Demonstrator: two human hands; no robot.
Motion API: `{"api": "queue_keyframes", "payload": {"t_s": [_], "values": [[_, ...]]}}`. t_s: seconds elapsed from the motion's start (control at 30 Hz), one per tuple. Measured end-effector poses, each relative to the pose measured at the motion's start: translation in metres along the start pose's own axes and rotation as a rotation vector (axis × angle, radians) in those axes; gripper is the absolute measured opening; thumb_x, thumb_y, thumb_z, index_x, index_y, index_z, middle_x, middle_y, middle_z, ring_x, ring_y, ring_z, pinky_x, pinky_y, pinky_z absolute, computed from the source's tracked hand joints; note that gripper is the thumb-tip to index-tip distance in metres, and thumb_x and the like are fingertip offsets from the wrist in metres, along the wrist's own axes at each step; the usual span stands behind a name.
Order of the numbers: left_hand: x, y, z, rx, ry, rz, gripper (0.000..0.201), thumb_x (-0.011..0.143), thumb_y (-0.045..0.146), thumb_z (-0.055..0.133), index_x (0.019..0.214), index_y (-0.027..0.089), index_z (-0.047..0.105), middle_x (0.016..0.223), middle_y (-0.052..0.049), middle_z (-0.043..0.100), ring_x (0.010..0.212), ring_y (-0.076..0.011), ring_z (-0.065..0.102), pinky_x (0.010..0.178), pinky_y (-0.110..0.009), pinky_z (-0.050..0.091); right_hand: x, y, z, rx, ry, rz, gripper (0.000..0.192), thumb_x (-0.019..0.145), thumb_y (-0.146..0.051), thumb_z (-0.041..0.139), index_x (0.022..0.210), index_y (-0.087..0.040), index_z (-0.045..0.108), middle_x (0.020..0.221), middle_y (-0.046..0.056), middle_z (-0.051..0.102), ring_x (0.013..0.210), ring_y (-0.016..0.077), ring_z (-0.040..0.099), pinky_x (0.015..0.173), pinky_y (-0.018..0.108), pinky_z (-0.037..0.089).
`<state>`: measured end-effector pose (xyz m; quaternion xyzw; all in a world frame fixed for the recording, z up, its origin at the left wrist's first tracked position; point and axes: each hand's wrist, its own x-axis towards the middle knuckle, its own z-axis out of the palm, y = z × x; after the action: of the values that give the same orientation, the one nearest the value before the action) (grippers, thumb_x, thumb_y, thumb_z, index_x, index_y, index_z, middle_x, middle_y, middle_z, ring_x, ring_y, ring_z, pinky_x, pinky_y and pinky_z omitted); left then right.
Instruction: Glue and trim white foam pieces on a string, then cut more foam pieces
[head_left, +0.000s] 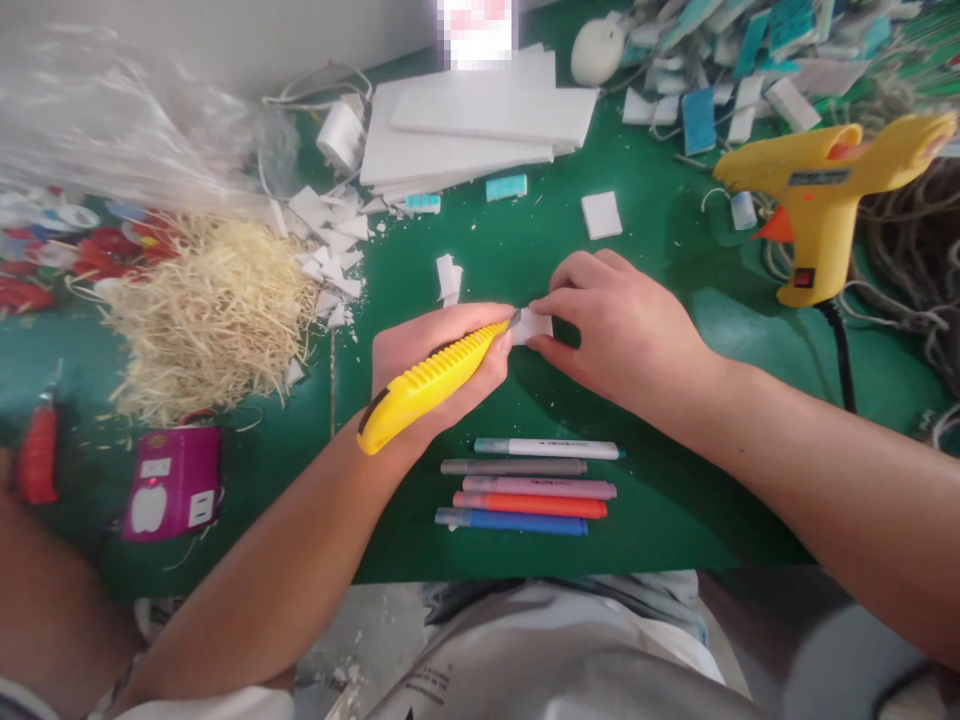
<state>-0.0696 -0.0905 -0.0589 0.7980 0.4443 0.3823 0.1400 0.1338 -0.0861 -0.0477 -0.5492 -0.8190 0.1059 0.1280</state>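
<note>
My left hand (409, 340) is closed around a yellow utility knife (431, 385). Its blade meets the edge of a small white foam piece (534, 326). The fingertips of my right hand (622, 310) pinch that piece from the other side. Just beyond my left hand lies a white foam scrap (449, 279), and farther right a white foam square (602, 215) rests flat. Several marker pens (536, 488) lie in a row on the near side of my hands.
The green table (660, 500) holds a yellow glue gun (814, 190), straw (217, 310), a purple box (174, 482), foam sheets (480, 110) and blue-white pieces (699, 120). A red-handled tool (39, 450) lies far left, near another person's bare limb (52, 590).
</note>
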Motion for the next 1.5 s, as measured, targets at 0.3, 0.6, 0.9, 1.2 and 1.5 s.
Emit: {"api": "queue_keyframes", "payload": {"t_s": [0.3,0.6,0.9,1.2,1.5], "values": [[-0.0003,-0.0021,0.0023,0.027,0.023,0.015,0.016,0.092,0.027,0.069,0.102,0.023,0.081,0.094,0.003,0.082,0.075,-0.0108,0.075,0.077,-0.016,0.059,-0.0005,0.0004,0.001,-0.001,0.018,-0.009,0.02,0.094,-0.025,0.064,0.096,-0.014,0.08,0.102,0.015,0.069,0.094,0.0288,0.056,0.071,0.041,0.044],[0.006,0.0015,-0.0037,0.064,-0.074,0.071,0.016,0.094,0.03,0.066,0.098,0.023,0.08,0.095,0.0,0.083,0.076,-0.0148,0.076,0.075,-0.023,0.061,0.0005,-0.003,-0.0009,-0.02,-0.003,0.003,0.02,0.093,-0.023,0.064,0.097,-0.013,0.08,0.104,0.016,0.071,0.094,0.0293,0.057,0.071,0.041,0.045],[0.0063,-0.0035,-0.0014,0.065,0.002,0.123,0.015,0.091,0.031,0.066,0.092,0.024,0.079,0.085,0.002,0.081,0.066,-0.0135,0.073,0.068,-0.022,0.06,-0.0003,-0.0032,-0.0014,-0.02,0.001,0.002,0.02,0.094,-0.024,0.062,0.098,-0.015,0.08,0.104,0.015,0.07,0.093,0.0278,0.055,0.069,0.039,0.042],[0.0021,0.0012,-0.0045,-0.013,-0.031,-0.017,0.017,0.093,0.029,0.067,0.102,0.024,0.081,0.093,0.002,0.082,0.074,-0.0116,0.075,0.079,-0.018,0.06,0.0004,-0.0025,-0.0019,-0.014,-0.026,0.008,0.022,0.094,-0.024,0.063,0.101,-0.014,0.081,0.105,0.015,0.069,0.096,0.0288,0.056,0.072,0.041,0.045],[0.0028,-0.004,0.0002,0.051,-0.041,0.009,0.02,0.094,0.037,0.065,0.102,0.027,0.081,0.093,0.001,0.082,0.074,-0.014,0.074,0.077,-0.022,0.061,-0.0016,-0.0005,0.0006,0.004,0.017,-0.019,0.02,0.094,-0.023,0.062,0.096,-0.014,0.08,0.103,0.015,0.069,0.093,0.0281,0.055,0.07,0.041,0.043]]}}
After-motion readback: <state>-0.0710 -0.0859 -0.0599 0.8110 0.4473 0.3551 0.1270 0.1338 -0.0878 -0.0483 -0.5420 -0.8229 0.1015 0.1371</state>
